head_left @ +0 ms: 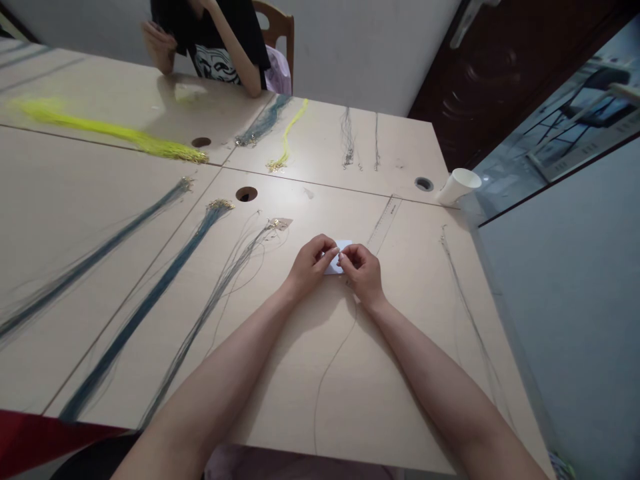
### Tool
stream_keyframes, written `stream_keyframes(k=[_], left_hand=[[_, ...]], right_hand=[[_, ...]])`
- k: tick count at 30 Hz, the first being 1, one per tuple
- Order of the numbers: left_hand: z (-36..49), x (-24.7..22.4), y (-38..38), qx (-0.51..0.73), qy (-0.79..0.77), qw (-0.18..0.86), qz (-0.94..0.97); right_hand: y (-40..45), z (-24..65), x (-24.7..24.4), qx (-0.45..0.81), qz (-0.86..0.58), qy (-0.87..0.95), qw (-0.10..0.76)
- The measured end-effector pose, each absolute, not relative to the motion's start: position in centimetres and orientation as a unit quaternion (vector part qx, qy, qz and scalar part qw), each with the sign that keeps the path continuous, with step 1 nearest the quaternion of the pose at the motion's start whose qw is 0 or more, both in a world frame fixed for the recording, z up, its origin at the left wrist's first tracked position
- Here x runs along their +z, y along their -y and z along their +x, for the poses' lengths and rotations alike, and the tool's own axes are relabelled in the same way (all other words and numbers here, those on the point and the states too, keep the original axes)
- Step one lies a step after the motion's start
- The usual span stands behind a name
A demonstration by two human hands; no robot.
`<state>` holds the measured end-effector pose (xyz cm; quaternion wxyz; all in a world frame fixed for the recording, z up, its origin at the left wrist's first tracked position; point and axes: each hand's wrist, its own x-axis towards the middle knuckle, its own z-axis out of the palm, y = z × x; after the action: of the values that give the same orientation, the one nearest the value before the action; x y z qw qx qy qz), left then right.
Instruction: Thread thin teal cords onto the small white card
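My left hand [315, 263] and my right hand [361, 270] meet above a small white card [333, 267] on the table. The fingertips of both are pinched close together, nearly touching. A thin fishing line [330, 367] comes out from under my right hand and curves across the table to its front edge. What sits between the fingertips is too small to make out. A clear ruler [385, 223] lies just beyond my right hand.
Bundles of dark line [145, 310] with gold-coloured ends lie to the left. A yellow bundle [115, 132] lies farther back. A white cup [459, 187] lies tilted at the right edge. Loose lines [467, 300] lie right. Another person [215, 50] sits across the table [280, 400].
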<state>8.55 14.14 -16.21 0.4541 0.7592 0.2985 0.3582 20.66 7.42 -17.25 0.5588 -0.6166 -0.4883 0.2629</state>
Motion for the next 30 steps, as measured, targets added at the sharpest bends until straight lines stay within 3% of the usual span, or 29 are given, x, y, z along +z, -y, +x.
stream_keyframes(k=[30], left_hand=[[8.47,-16.12,-14.13,0.36,-0.305,0.456,0.754]], right_hand=[[-7.4,20.61,-17.27,0.264,-0.613,0.481,0.568]])
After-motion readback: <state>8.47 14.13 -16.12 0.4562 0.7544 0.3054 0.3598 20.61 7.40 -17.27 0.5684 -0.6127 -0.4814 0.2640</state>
